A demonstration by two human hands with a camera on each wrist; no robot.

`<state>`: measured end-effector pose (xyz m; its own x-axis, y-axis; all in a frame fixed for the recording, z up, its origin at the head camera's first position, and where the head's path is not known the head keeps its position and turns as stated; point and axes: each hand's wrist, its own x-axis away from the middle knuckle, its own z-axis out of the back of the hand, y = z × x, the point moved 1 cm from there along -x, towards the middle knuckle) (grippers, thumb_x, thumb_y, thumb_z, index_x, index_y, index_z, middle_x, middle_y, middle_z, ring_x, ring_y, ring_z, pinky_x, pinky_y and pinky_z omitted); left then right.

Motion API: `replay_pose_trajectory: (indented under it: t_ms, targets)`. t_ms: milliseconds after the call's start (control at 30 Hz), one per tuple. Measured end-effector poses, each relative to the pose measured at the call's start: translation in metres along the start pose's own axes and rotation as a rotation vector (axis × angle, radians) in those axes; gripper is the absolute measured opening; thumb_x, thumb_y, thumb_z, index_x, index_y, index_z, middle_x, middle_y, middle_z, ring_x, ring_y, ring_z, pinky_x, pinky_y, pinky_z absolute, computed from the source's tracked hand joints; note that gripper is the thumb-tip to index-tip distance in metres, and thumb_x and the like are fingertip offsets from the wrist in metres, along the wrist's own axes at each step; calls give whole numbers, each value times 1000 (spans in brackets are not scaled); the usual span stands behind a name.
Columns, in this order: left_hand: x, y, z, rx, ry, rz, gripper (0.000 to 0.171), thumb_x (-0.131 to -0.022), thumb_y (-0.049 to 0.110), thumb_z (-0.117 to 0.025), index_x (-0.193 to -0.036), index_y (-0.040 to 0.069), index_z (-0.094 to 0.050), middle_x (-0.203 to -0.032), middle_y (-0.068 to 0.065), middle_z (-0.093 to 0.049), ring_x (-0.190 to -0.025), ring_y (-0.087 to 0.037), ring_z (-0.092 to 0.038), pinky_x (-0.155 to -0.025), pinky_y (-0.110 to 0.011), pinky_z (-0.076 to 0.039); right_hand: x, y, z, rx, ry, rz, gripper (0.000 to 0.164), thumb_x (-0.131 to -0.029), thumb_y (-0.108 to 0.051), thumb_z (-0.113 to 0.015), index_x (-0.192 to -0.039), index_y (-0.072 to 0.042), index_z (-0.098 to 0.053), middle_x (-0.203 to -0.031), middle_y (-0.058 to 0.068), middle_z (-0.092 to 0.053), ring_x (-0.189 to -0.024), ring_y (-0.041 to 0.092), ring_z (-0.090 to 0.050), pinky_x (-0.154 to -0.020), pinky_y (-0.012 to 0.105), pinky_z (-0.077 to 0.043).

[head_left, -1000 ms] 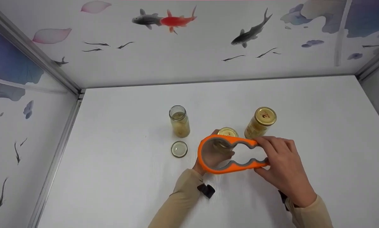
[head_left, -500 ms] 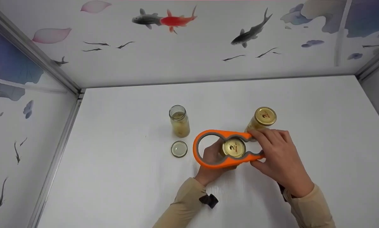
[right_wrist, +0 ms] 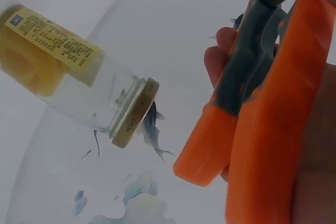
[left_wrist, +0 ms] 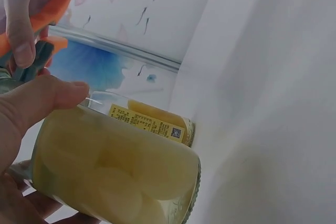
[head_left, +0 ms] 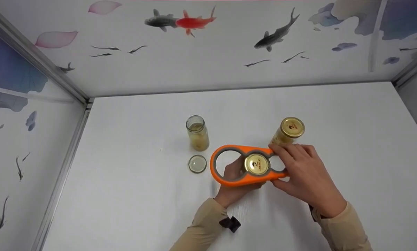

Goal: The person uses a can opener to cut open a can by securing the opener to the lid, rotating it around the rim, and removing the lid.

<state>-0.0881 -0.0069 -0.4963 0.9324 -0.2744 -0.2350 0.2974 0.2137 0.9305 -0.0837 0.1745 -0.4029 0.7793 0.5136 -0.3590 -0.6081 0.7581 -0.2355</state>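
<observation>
My left hand point(head_left: 234, 184) grips a glass jar point(left_wrist: 115, 166) of pale fruit pieces, fingers and thumb wrapped round its body. The jar's gold lid point(head_left: 257, 164) shows from above, framed by the orange and grey jar opener point(head_left: 225, 179). Grey notches of the opener sit against both sides of that lid. My right hand point(head_left: 304, 177) holds the opener by its two handle ends, fingers on the far arm and thumb on the near one. In the right wrist view the orange handles point(right_wrist: 273, 145) lie in the palm.
Behind my right hand stands another jar with a gold lid point(head_left: 292, 128) and a yellow label point(right_wrist: 60, 43). An uncapped jar point(head_left: 198, 137) stands to the left, its loose lid point(head_left: 197, 164) lying in front of it. Printed panels wall the white table point(head_left: 124, 174).
The held jar has come upright and nearer, its lid now inside the opener's notches. The opener has shifted slightly left, with my right hand, and its arms have closed in on the lid.
</observation>
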Motion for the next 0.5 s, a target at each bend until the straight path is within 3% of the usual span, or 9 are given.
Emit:
replay_pose_trajectory:
  t_ms: [167,333,500]
  targets:
    - [3,-1,-1,30,21,-10,64,-75,12,-80,-132,9,-52,-122,4,-63,-109,-7,-56,-94,-29,-45,1,0,1,-12,-36,-2,84,-55,-24,-93,-127,-1,-57,-112,12,-61,-95,28,-55,-88,48,-38]
    - [3,2,-1,-15,16,42,64,-76,18,-81,-133,13,-53,-123,9,-62,-111,-4,-55,-94,-27,-45,2,4,-2,20,-23,4,91,-57,-47,-90,-129,-3,-56,-100,7,-64,-84,24,-57,-89,48,-37]
    - [3,4,-2,-55,-6,97,65,-76,26,-82,-134,19,-52,-123,16,-59,-109,-1,-55,-92,-24,-45,4,8,-5,52,30,38,93,-53,-57,-87,-126,-6,-59,-92,4,-65,-78,20,-59,-76,41,-45]
